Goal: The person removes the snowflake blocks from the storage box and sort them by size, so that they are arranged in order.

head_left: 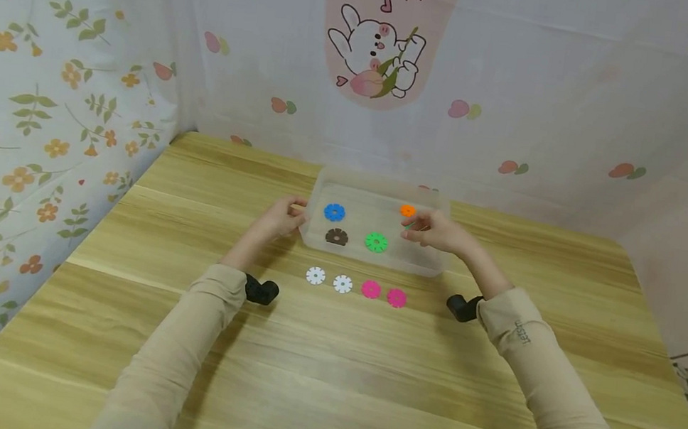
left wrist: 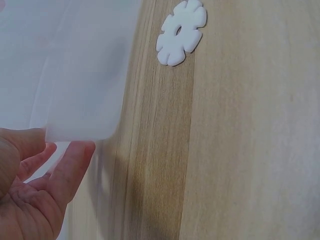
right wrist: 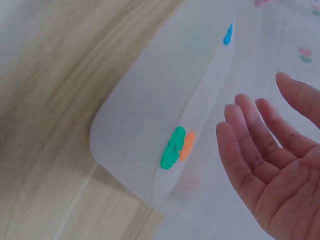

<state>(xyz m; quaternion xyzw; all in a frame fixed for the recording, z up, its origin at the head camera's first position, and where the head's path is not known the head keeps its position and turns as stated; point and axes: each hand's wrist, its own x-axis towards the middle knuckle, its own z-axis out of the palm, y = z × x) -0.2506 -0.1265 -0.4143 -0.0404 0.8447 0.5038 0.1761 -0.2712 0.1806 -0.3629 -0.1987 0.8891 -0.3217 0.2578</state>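
Sleeves in beige (head_left: 162, 357) extend over a wood-grain table (head_left: 350, 373), a black device (head_left: 261, 292) at each wrist. Beyond them, four flat, notched discs lie in a row, apart from one another: two white discs (head_left: 316, 270) on the left, two pink discs (head_left: 372, 284) on the right. Just behind the row sits a translucent plastic box (head_left: 377, 259). The left hand (head_left: 286, 217) grips its left end, thumb and fingers on either side of the rim. Inside, toward the near side, are a brown disc (head_left: 331, 235) at left and a bright green disc (head_left: 375, 248) near the middle; farther back at left lies a blue disc (head_left: 328, 212). The right hand (head_left: 435, 231) hangs over the box's right end, fingers loosely bent, holding nothing. Near those fingers is a teal disc (right wrist: 176, 137), mostly hidden in the head view, and beyond it an orange disc (head_left: 404, 211). Behind everything hangs pale cloth (head_left: 580, 79) printed with a cartoon rabbit (head_left: 365, 42).
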